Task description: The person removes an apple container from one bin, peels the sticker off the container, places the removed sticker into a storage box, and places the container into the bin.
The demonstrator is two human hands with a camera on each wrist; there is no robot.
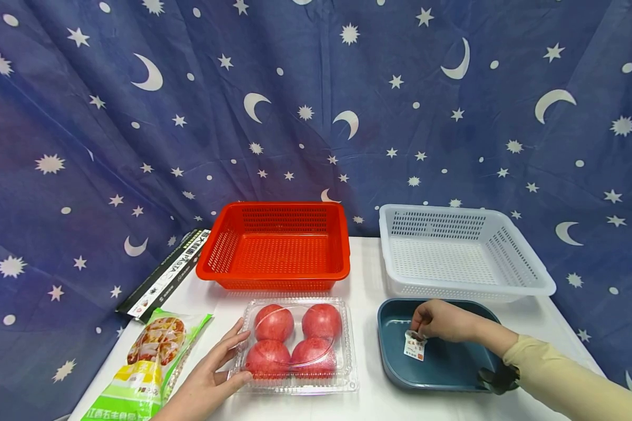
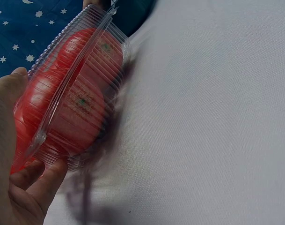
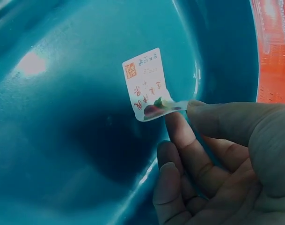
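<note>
A clear plastic clamshell box (image 1: 347,351) full of several red, apple-like fruits (image 1: 274,323) stands on the white table. My left hand (image 1: 210,365) holds it by its left side, with fingertips against the ridged plastic; in the left wrist view the fruits (image 2: 79,115) show through the wall. Over a dark blue basin (image 1: 392,374), my right hand (image 1: 445,320) pinches a small white label (image 1: 415,346) between thumb and index finger. Red writing and a printed fruit picture mark the label (image 3: 147,82) in the right wrist view, where its held end is bent.
Behind the fruit box sits a red basket (image 1: 274,280), and behind the basin a white basket (image 1: 442,286). On the left lie a green and yellow food bag (image 1: 142,374) and a long black and white pasta box (image 1: 160,280). A patterned curtain (image 1: 316,117) hangs at the back.
</note>
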